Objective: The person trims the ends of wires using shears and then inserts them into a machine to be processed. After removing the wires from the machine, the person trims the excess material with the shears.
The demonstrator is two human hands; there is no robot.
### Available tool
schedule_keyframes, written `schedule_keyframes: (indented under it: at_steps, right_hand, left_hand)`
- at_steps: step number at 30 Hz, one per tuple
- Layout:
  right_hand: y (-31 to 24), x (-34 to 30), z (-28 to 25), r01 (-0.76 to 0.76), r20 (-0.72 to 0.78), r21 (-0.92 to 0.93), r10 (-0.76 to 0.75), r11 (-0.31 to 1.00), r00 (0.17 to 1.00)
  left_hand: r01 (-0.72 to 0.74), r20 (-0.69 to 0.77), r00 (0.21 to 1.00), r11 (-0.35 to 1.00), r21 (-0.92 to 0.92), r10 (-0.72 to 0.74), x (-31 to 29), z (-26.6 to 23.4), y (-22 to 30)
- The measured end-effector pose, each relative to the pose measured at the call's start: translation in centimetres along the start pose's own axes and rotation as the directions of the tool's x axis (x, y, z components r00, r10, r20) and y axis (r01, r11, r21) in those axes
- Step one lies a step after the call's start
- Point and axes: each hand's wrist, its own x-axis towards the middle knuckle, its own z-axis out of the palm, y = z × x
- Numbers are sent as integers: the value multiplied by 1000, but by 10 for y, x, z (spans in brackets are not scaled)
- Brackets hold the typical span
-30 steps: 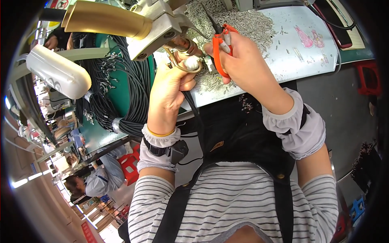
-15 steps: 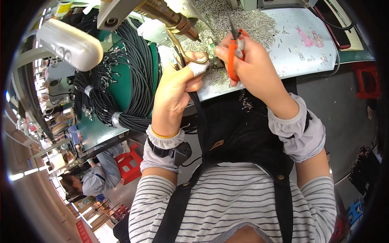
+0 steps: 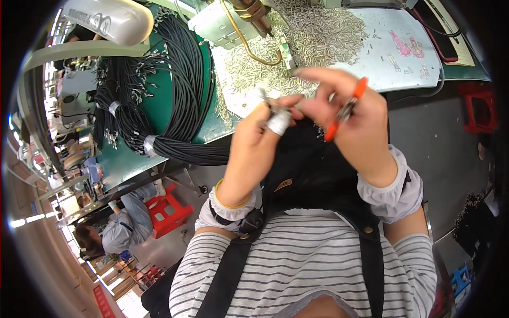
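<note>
My left hand, white tape round one finger, is closed in front of my black apron. Its fingers pinch the end of a black cable with a thin grey tip; most of the cable is hidden. My right hand holds orange-handled cutting pliers against its palm, their jaws hidden. Its fingertips reach the left fingers and look smeared by motion. Beyond the hands stands a machine's metal head, with a bent brass rod and a small green-and-white piece by it.
Small metal pins lie heaped over the white work plate. Bundled black cables rest on the green table at left. A white lamp hangs upper left. A seated person is near a red stool.
Both hands have drawn back from the machine toward my body. The left has moved down and right with the cable; the pliers have turned in the right hand.
</note>
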Motion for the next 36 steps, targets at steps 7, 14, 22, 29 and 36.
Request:
schedule_keyframes:
  at_steps: [7, 14, 22, 29, 36]
  right_hand:
    - [-7, -15, -4, 174, 190, 26, -176, 984, 966]
    - [-3, -10, -4, 5, -14, 233, -2, 972, 1000]
    - [3, -14, -6, -23, 22, 48, 22, 999, 1000]
    - [0, -11, -11, -455, 318, 119, 400, 883, 860]
    - [21, -6, -11, 464, 295, -360, -373, 809, 880]
  left_hand:
    - [86, 88, 992, 996, 28, -88, -4, 15, 10]
    - [182, 212, 953, 968, 175, -218, -6, 10, 6]
    - [1, -82, 996, 926, -377, -34, -1, 15, 7]
    - [-50, -67, 997, 991, -127, 42, -2, 10, 5]
    - [458, 303, 888, 606, -651, -346, 2, -9, 11]
